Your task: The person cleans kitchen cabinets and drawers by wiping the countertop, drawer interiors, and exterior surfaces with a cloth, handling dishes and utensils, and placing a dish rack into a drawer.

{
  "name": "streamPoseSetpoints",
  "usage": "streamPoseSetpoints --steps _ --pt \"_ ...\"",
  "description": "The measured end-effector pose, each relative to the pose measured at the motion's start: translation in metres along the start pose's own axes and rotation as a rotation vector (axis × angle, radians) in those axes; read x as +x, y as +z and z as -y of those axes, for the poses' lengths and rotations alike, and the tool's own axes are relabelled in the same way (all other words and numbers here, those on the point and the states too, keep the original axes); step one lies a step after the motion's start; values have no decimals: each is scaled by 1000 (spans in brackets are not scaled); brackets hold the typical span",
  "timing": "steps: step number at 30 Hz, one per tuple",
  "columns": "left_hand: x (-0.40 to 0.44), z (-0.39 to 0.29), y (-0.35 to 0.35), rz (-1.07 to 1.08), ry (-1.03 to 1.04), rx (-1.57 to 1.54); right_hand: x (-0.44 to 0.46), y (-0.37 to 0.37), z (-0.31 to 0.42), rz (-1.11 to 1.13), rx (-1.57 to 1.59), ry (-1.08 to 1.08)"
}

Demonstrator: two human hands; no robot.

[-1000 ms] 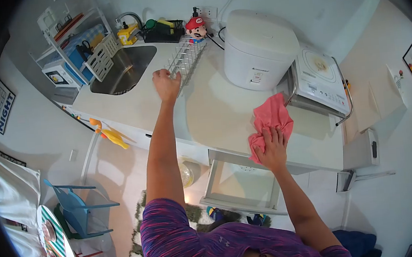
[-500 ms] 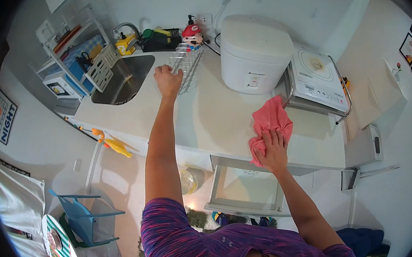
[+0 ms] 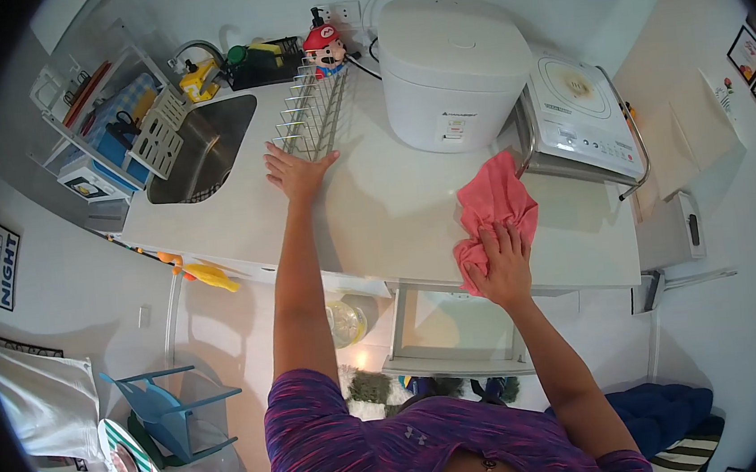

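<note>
A silver wire rack [image 3: 311,107] stands on the white counter [image 3: 385,208], between the sink and the rice cooker. My left hand [image 3: 299,174] is at its near end, palm down with the fingers spread; nothing is in it, and I cannot tell whether the fingertips touch the wires. On the counter's front part lies a crumpled pink cloth [image 3: 497,194]. My right hand [image 3: 505,265] rests over its lower part, fingers on top of the fabric and the thumb beside a bunched fold.
A white rice cooker [image 3: 449,77] and an induction cooktop [image 3: 579,119] stand at the back right. Left are a steel sink [image 3: 209,152] and a dish rack [image 3: 130,123]. A red-capped figure dispenser [image 3: 324,47] stands behind the wire rack. Below the counter, a drawer [image 3: 453,328] sticks out.
My left hand has opened from curled fingers at the rack's end to spread fingers. My right hand stays on the cloth. The whole view has shifted slightly.
</note>
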State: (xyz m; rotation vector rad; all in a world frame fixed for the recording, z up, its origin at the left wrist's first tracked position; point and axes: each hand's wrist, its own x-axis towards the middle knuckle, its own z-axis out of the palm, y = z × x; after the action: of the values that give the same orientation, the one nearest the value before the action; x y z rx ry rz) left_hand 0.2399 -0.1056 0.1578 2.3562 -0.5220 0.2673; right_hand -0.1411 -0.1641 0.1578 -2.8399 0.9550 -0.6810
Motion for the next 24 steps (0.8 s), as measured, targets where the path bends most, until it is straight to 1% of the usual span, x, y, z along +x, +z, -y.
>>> streamPoseSetpoints --steps 2,6,8,12,14,15,17,18,20,21,23,24 --pt "4 -4 11 -178 -4 67 1 0 0 5 -15 -2" --pt "11 3 9 -126 -47 -14 0 0 0 -10 -12 -32" --pt "12 7 2 -164 31 -67 1 -1 1 -24 -11 -31" --pt "-2 6 -24 -147 67 -131 1 1 1 -58 -20 -43" --pt "-16 6 -42 -141 74 -268 0 1 1 -58 -1 -43" --pt "-27 6 -53 -138 75 -266 0 2 0 -56 1 -41" --pt "-55 8 -78 -115 -5 -385 -2 3 -2 -54 -8 -37" --pt "-77 12 -94 -106 -8 -373 -7 1 1 -42 0 -30" --pt "-112 16 -115 -51 -116 -618 -3 -4 3 -49 -44 -11" --pt "-120 22 -116 -57 -124 -614 -3 -4 7 -43 -40 -20" --pt "-127 34 -110 -33 -92 -711 10 -5 18 -322 103 -26" --pt "-127 37 -109 -16 -92 -716 28 -10 32 -304 189 -107"
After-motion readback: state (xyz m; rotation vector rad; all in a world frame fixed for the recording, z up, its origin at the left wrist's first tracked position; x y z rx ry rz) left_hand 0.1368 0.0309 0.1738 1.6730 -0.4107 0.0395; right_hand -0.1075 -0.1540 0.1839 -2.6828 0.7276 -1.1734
